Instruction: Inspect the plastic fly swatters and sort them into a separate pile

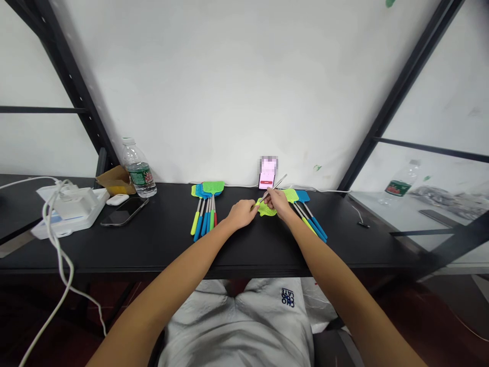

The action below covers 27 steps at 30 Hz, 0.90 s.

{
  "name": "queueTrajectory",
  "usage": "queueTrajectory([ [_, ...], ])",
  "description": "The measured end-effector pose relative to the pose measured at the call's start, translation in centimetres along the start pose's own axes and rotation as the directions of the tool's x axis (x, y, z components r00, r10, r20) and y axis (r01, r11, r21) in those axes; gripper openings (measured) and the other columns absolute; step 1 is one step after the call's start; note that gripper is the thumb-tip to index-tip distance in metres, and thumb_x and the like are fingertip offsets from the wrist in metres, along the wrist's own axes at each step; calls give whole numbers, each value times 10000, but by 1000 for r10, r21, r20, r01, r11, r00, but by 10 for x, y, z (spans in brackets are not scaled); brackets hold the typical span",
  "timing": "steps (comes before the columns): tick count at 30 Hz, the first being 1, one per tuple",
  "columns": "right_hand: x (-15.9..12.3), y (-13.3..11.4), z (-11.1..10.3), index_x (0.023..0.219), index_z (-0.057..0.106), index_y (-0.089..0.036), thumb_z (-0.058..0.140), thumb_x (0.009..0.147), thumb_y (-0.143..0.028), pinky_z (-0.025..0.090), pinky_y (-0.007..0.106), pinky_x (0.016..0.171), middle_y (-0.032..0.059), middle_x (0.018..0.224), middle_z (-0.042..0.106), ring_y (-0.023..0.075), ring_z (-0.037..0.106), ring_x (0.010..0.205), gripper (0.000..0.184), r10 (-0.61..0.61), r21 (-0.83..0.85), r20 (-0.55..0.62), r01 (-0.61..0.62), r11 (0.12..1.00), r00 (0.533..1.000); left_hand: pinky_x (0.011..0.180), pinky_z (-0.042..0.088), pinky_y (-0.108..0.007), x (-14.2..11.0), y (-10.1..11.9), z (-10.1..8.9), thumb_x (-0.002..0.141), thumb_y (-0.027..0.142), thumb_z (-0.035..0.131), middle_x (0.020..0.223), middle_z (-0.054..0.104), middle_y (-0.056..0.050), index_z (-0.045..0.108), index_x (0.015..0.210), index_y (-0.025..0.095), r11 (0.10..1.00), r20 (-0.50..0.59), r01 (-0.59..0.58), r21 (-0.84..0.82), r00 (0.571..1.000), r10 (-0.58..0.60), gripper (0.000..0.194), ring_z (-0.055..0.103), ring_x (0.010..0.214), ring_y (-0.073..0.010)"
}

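Hands: L hand (242,214) is curled almost closed, apparently pinching the L edge of the lime swatter (268,209); exact contact is covered by the fingers. R hand (277,200) is closed w/ thumb & fingertips on a metal rod (278,182), upper end pointing up and away, to the R. Swatter pos.: btwn both hands, head low, just above the tabletop (164,244) or on it (N/D). Rod's lower end runs toward L fingertips; whether it is joined to the swatter, cannot tell.

Progress: one unit in work. L bunch (210,188), approx. six handles in lime, blue, green & red, lies L of L hand. R bunch (292,195), approx. three handles in lime & blue, lies just R of R hand, partly behind the R forearm. Both bunches look whole, heads toward wall. In my judgement the held unit is mid-way; which bunch is finished and which is waiting, if either, N/D.

Edges/room: wall (214,102) stands beyond both hands; lit phone (267,176) leans on it, directly beyond R hand & near the rod, so forward travel is tight. Front edge runs nearer the body than both hands, under the forearms. Best room: tabletop on body side of hands, btwn bunches; also L of L bunch, up to dark phone (125,211), and R of R bunch, toward black upright (395,102).
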State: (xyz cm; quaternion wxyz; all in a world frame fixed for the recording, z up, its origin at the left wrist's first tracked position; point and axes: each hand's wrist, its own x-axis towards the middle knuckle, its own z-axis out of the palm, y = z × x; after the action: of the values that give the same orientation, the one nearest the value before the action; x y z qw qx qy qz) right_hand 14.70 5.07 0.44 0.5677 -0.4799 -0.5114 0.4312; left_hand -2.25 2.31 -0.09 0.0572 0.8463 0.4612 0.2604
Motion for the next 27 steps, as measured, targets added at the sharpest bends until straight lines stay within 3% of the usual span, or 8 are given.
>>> queueTrajectory([
  [9,-4,-3,0,753,581,-175,597,765,-607,242,206,357,-16,485,526,74,371,352,432,-58,-37,201,67,997,978,673,394,-288,-1,4,0,973,377,323,866,662,-89,533,921,194,998,-22,53,-16,998,-53,283,630,795,-213],
  [15,-5,-6,-3,760,586,-180,470,831,-645,294,226,406,-7,547,540,88,401,404,484,-148,-178,134,171,969,980,656,392,-279,2,5,-1,993,351,269,783,643,-56,451,886,203,983,-134,42,-179,989,-67,258,613,704,-177],
  [17,-4,-5,-7,738,590,-179,436,851,-636,361,239,484,11,606,572,111,468,492,496,-259,-353,80,271,896,962,651,389,-275,3,6,-3,996,350,253,763,635,-47,433,877,208,974,-202,55,-219,974,-100,259,610,698,-171],
  [20,2,0,-15,753,606,-170,518,810,-615,414,266,637,53,763,622,159,549,692,458,-392,-676,52,321,663,919,642,381,-272,3,6,-7,997,387,245,746,629,-40,424,872,212,961,-294,76,-267,943,-156,280,610,699,-170],
  [22,7,6,-21,842,622,-157,590,755,-617,416,279,692,90,878,630,186,567,790,470,-381,-805,58,269,528,923,630,374,-269,3,6,-9,994,415,247,742,629,-41,426,865,213,954,-335,74,-290,926,-173,299,607,694,-169],
  [27,13,17,-32,970,614,-142,694,628,-664,407,302,709,148,965,621,270,582,910,630,-229,-922,105,181,342,968,624,365,-259,3,6,-10,994,427,234,715,615,-33,428,822,214,948,-338,74,-309,923,-182,335,594,678,-159],
])
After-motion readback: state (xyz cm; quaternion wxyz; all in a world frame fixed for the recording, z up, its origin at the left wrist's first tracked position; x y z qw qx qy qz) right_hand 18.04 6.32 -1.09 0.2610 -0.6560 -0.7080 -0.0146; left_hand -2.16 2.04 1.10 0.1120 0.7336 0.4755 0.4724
